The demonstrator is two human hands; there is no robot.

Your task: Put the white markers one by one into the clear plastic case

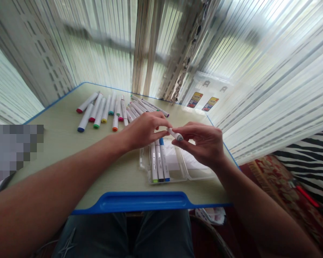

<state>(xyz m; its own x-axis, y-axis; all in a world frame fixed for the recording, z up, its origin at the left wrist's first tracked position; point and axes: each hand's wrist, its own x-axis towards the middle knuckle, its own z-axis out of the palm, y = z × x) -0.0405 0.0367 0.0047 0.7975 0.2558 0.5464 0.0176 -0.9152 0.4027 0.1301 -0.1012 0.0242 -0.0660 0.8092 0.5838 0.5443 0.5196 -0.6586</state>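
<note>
Far left-back of the table [61, 143]: row of loose markers [107, 111], caps mostly facing the person, mixed colours. Left hand [144, 130]: fingers curled, thumb and fingertips pinched on one end of a white marker [175, 134]. The marker is held in the air between both hands, just above the clear case [199, 173]. Right hand [201, 143]: also pinching it, at the grey-capped end, other fingers loosely bent. In the case's left half, three markers [159, 161] lie side by side with green, dark and blue caps. Back right: two yellow-labelled packets [195, 99].
</note>
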